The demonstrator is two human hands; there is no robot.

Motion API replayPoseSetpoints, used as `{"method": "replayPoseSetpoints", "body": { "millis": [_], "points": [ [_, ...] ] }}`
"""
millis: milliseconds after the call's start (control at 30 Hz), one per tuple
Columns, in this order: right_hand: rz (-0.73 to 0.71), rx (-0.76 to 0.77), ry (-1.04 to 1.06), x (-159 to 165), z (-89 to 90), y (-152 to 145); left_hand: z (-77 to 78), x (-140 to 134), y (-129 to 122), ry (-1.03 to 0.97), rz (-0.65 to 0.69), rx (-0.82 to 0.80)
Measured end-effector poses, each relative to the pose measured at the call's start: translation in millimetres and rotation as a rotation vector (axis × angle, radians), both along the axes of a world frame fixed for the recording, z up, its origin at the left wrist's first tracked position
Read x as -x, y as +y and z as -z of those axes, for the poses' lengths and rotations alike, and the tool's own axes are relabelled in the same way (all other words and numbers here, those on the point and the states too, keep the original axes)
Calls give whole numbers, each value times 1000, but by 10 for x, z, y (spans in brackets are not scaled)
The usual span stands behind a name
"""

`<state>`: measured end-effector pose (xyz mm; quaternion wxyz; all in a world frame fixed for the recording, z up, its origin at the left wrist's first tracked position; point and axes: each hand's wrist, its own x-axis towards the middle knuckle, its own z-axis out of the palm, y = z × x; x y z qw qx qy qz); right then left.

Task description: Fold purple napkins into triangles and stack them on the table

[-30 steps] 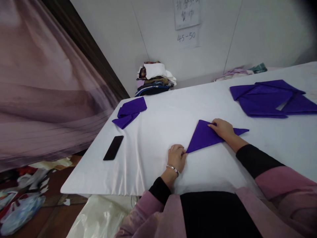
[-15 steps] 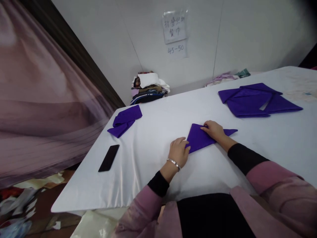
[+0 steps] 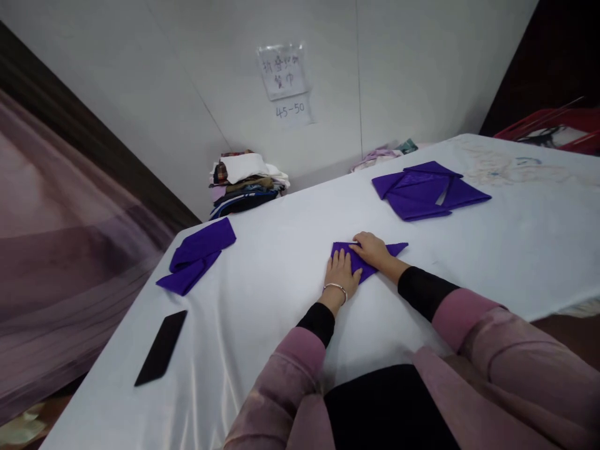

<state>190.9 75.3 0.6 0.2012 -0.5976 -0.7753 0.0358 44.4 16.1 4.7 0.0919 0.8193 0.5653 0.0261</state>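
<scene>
Between my two hands a purple cloth napkin (image 3: 367, 272) lies folded on the white-covered table, with a narrow point sticking out to the right. My left hand (image 3: 340, 273) rests flat over the napkin's left part, fingers stretched and slightly apart; a silver bracelet circles that wrist. At the napkin's upper edge my right hand (image 3: 372, 250) has thumb and fingers drawn together on the cloth. My hands and right wrist cover much of the napkin, so its exact folds are partly hidden.
Folded purple cloths (image 3: 417, 190) lie at the back right, and another purple cloth (image 3: 197, 256) at the left. Nearer the left edge is a flat black phone-like slab (image 3: 162, 347). Stacked clothes (image 3: 248, 184) stand behind the table (image 3: 281, 294). A paper sign (image 3: 284, 72) hangs on the wall.
My left hand has gone from gripping the napkin's left corner to lying flat on top of it. My right hand stays at the upper edge. The view has turned to the right.
</scene>
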Motion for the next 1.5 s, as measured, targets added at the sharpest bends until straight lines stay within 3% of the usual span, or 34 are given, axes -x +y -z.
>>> {"method": "replayPoseSetpoints", "body": {
  "millis": [133,533,767,867,967,1033,1233,1500],
  "points": [
    [15,-10,-25,-125,8,64,-5,9,-10,7,0,-3],
    [159,-15,-41,-915,7,297,14,14,-7,-7,4,-5],
    [269,7,94,-1139,-215,300,13,1,-6,-20,-7,-1],
    [95,-33,144,-880,-247,90,20,-6,-11,-25,-5,-7],
    [-359,34,146,-458,-187,-173,27,-12,-10,-22,2,-12],
    [-547,117,106,-213,-145,-271,31,-13,-7,-26,11,-13],
    [-563,274,23,41,-115,-115,36,-3,-3,-67,-7,-26],
    [-543,289,16,37,-64,-54,0,35,-47,-36,-57,-12]
  ]
}}
